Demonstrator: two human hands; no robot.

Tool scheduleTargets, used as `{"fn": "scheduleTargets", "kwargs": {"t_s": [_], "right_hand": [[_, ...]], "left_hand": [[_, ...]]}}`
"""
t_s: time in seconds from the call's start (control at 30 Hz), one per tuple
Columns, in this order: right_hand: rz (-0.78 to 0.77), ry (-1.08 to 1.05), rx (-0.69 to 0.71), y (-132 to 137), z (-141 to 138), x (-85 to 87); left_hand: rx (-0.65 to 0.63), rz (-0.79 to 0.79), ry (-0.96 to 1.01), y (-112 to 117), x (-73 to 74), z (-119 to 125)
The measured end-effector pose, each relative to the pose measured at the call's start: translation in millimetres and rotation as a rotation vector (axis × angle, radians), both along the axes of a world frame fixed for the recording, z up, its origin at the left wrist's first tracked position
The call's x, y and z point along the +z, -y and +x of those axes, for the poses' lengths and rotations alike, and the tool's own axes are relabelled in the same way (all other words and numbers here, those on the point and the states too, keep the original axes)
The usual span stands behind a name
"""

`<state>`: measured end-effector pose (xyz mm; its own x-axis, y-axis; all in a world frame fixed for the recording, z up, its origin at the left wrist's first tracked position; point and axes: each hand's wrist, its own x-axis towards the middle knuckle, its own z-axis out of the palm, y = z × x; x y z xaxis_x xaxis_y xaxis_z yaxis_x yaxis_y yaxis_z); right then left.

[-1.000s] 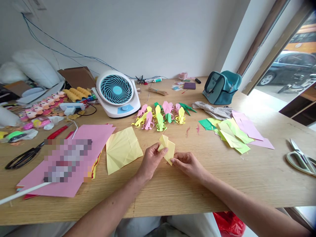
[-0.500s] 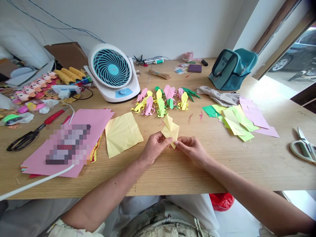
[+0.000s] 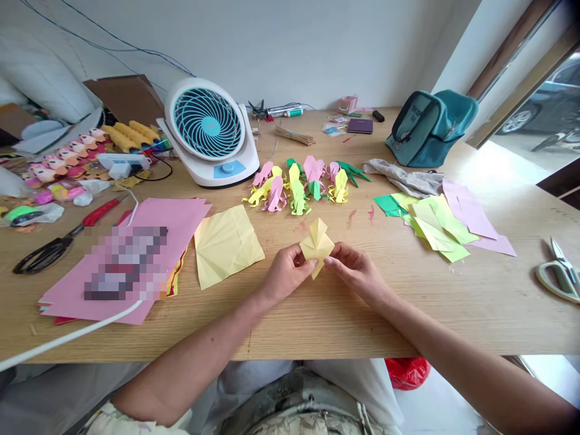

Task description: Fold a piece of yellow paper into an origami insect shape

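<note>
Between my hands, just above the wooden table (image 3: 290, 326), is a folded yellow paper (image 3: 318, 244) with a pointed top flap and a tapered lower end. My left hand (image 3: 290, 266) pinches its left side, thumb lying across the front. From the right, my right hand (image 3: 353, 269) grips the edge with thumb and fingers; part of those fingers is hidden behind the paper. A creased yellow sheet (image 3: 229, 248) lies flat to the left of my hands. Beyond them stand several folded paper figures (image 3: 298, 190) in pink, yellow and green.
At left, a pink paper stack (image 3: 176, 220) bears a blurred-out object, with red-handled scissors (image 3: 72, 235) beside it. A white fan (image 3: 226, 172) stands behind. Rightward lie loose coloured papers (image 3: 437, 226), a grey cloth (image 3: 403, 176), a teal bag (image 3: 426, 133) and pale-handled scissors (image 3: 557, 272).
The folded yellow paper has turned slightly more upright, its top flap now pointing up. Both hands keep hold of it. The whole view has shifted a little.
</note>
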<state>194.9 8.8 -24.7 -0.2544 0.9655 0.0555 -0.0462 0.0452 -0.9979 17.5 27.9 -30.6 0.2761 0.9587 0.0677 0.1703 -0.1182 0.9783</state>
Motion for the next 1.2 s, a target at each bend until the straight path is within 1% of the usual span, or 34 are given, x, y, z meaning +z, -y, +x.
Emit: {"fn": "scheduleTargets", "kwargs": {"t_s": [0.1,0.2,0.3,0.5,0.63,0.77,0.9,1.07,1.2], "right_hand": [[-0.044,-0.053,-0.038,-3,1,-4.3],[-0.069,-0.062,-0.059,-4,2,-7.2],[-0.067,-0.069,-0.056,-3,1,-6.7],[-0.062,-0.121,-0.038,-2,-1,-3.5],[-0.053,-0.117,-0.07,-3,0,-3.2],[-0.05,-0.117,-0.103,-4,2,-4.1],[-0.036,-0.128,-0.099,-5,3,-6.2],[0.011,-0.12,-0.113,-6,7,-6.6],[0.017,-0.103,-0.101,-7,8,-6.4]], "left_hand": [[-0.017,0.033,-0.07,2,-0.5,2],[-0.033,0.004,-0.057,3,-1.7,4],[-0.049,0.002,-0.046,4,-3.8,3],[-0.019,0.049,-0.168,5,-4.6,2],[-0.047,0.016,-0.127,5,-2.3,3],[-0.052,0.008,-0.157,5,-1.5,2],[-0.017,0.073,-0.218,6,-1.0,0],[0.013,0.197,-0.295,8,5.1,-1],[0.019,0.201,-0.289,9,8.1,-2]]}}
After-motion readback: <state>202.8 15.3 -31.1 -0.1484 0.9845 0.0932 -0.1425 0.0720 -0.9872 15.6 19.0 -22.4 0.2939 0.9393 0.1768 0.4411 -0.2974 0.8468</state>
